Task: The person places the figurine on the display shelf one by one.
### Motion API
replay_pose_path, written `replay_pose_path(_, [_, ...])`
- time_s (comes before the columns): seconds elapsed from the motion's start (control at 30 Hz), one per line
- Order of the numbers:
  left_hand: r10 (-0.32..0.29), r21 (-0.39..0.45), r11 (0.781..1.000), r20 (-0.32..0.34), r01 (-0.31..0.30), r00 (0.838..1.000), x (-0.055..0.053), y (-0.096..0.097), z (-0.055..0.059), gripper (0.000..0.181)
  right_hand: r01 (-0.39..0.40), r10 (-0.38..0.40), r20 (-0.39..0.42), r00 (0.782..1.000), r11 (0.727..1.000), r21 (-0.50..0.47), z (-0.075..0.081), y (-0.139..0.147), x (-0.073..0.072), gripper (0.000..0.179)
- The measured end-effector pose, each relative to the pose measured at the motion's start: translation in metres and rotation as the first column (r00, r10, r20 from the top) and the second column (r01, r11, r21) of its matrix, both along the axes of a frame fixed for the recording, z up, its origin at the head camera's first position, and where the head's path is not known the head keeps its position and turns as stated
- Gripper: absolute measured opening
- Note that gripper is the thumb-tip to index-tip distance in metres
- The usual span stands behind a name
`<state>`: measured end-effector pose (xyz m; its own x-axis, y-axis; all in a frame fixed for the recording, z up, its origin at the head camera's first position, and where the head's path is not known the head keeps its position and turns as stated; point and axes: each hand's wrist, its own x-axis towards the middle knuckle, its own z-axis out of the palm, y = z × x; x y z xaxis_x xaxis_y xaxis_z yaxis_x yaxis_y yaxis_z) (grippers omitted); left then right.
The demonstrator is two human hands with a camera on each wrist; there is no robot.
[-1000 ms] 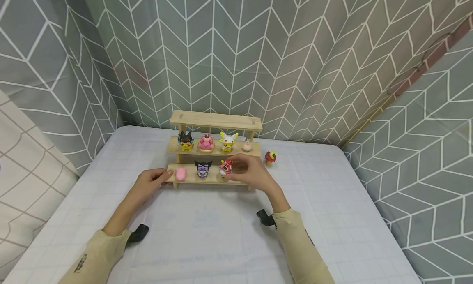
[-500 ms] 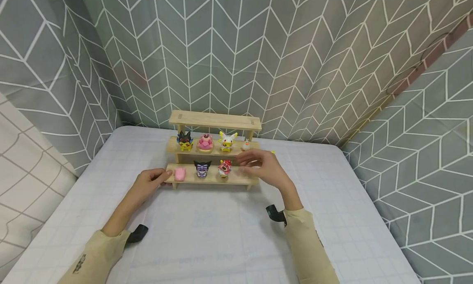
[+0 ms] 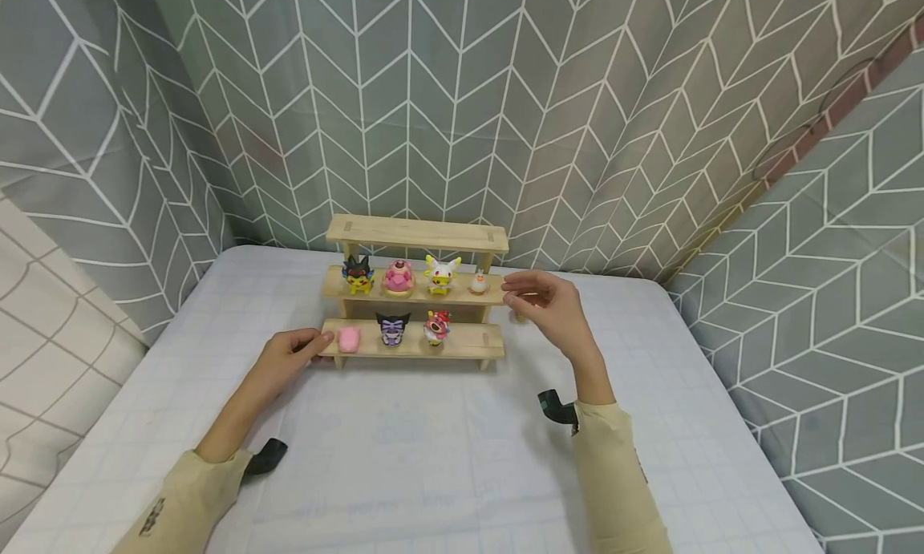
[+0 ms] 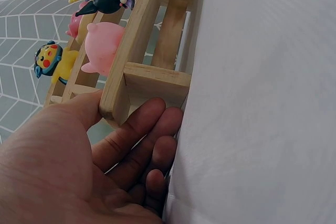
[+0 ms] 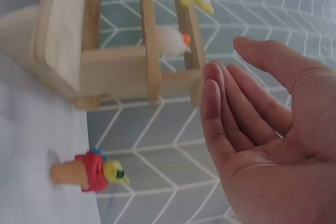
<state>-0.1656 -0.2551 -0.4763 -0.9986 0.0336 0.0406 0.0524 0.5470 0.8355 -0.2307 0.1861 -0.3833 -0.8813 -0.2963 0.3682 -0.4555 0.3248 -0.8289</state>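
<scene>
A three-tier wooden display shelf (image 3: 462, 341) stands on the table. At the left end of its lowest board my left hand (image 3: 289, 357) holds on, thumb against the board and fingers curled beneath it in the left wrist view. My right hand (image 3: 554, 309) is off the shelf's right side, fingers loosely bent with nothing between them. Below it, a red and yellow figurine on a tan cone-like base (image 5: 93, 171) stands on the table, mostly hidden in the head view. On the lowest board are a pink figurine (image 3: 350, 339), a black-and-purple one (image 3: 393, 329) and a red-hatted one (image 3: 436, 328).
The middle board carries a dark-capped yellow figurine (image 3: 358, 275), a pink one (image 3: 398, 278), a white-and-yellow one (image 3: 441, 275) and a small white one (image 3: 479, 282). A white cloth (image 3: 404, 458) covers the table; patterned curtains (image 3: 433, 97) hang behind.
My right hand has let go of the red-hatted figurine on the lowest board and moved right and back, over the cone-based figurine. My left hand keeps its place on the shelf.
</scene>
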Motion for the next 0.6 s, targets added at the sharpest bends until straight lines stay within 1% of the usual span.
replay_pose_path(0.13, [0.005,0.003,1.0,0.007,-0.005,1.0,0.0,0.0,0.0,0.039,0.101,-0.101,0.015,0.995,0.995,-0.026,-0.004,0.013,-0.004,0.033])
replay_pose_path(0.27, [0.003,-0.005,1.0,0.01,-0.003,1.0,-0.001,0.0,-0.001,0.039,0.206,-0.206,0.016,0.978,0.978,-0.006,-0.011,0.025,-0.011,0.032])
replay_pose_path(0.33, [0.003,-0.01,1.0,0.012,-0.003,1.0,-0.001,0.0,-0.001,0.039,0.237,-0.237,0.017,0.971,0.971,-0.01,-0.015,0.03,-0.015,0.032])
replay_pose_path(0.47, [0.001,-0.004,1.0,0.014,-0.001,1.0,0.0,0.0,-0.001,0.038,0.277,-0.275,0.048,0.96,0.96,-0.039,-0.028,0.035,-0.022,0.036])
replay_pose_path(0.6, [-0.009,0.007,1.0,0.007,0.008,1.0,0.0,0.0,-0.002,0.037,0.334,-0.331,0.085,0.94,0.943,-0.017,-0.044,0.036,-0.028,0.038])
